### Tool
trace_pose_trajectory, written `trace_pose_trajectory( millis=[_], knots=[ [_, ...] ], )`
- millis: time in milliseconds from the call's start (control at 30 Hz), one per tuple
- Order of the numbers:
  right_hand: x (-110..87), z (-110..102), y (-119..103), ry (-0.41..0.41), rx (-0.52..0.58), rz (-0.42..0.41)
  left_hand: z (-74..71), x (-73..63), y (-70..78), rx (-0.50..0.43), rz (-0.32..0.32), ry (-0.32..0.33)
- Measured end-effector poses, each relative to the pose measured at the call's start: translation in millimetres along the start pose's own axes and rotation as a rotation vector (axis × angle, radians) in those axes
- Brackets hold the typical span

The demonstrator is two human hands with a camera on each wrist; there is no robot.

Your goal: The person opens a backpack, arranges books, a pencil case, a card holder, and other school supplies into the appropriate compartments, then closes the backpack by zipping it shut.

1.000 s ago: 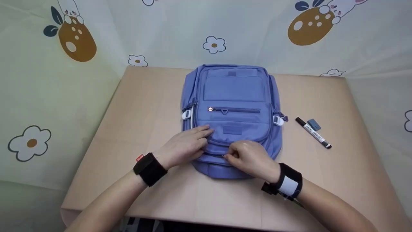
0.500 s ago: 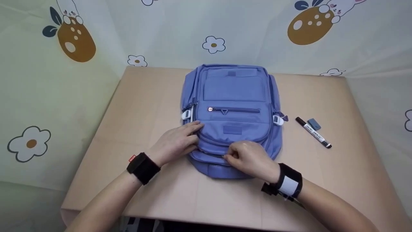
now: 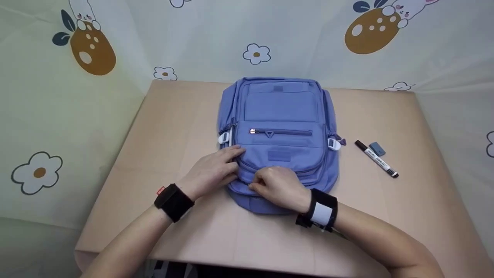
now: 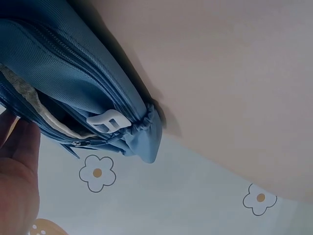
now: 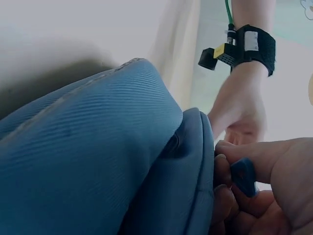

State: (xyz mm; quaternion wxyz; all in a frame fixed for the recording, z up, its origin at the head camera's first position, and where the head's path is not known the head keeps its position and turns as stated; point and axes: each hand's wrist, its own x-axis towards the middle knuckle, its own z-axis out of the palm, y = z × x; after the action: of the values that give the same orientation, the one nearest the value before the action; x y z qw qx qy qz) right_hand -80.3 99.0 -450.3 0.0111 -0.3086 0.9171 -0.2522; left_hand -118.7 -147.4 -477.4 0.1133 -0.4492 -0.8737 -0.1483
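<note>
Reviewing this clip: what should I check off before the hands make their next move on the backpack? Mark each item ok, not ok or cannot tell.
1. Zipper pull held: the right hand pinches the blue zipper pull. Ok.
2. Bag steadied: the left hand touches the blue backpack along its left side. Ok.
3. Loose items out of the way: the marker and blue-grey eraser lie on the table, right of the bag. Ok.
4. Side closed: the beige-edged side opening gapes in the left wrist view. Not ok.
5. Lower front pocket fully zipped: partly hidden behind the right hand. Cannot tell.
</note>
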Motion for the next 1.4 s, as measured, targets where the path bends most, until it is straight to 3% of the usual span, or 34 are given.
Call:
trace_pose_trajectory(
  millis=[200, 333, 500, 700, 867, 967, 1133, 1400],
  knots=[
    [-2.5, -2.6, 3.6, -0.033, 0.044, 0.039, 0.6, 2.7, 2.7, -0.009, -0.004, -0.013],
    [-6.7, -8.5, 7.4, -0.054, 0.057, 0.041, -0.1, 3.7, 7.6, -0.002, 0.024, 0.035],
    [-10.9, -15.9, 13.2, -0.05, 0.061, 0.065, 2.3, 7.6, 24.9, -0.022, 0.07, 0.079],
    [-11.4, -20.7, 19.4, -0.088, 0.259, 0.089, 9.0, 16.6, 46.7, -0.083, 0.036, 0.101],
    [-17.9, -29.9, 26.1, -0.102, 0.347, 0.108, 11.8, 16.8, 51.4, -0.119, -0.009, 0.171],
    [-25.1, -36.5, 35.8, -0.035, 0.251, 0.058, 11.1, 12.8, 50.5, -0.115, -0.024, 0.198],
    [-41.9, -41.1, 56.0, 0.03, 0.013, -0.106, 5.6, 4.1, 49.5, -0.136, -0.068, 0.196],
    [-58.5, -29.8, 71.6, 0.099, -0.166, -0.278, -2.6, -5.6, 50.4, -0.354, -0.244, 0.148]
  ],
)
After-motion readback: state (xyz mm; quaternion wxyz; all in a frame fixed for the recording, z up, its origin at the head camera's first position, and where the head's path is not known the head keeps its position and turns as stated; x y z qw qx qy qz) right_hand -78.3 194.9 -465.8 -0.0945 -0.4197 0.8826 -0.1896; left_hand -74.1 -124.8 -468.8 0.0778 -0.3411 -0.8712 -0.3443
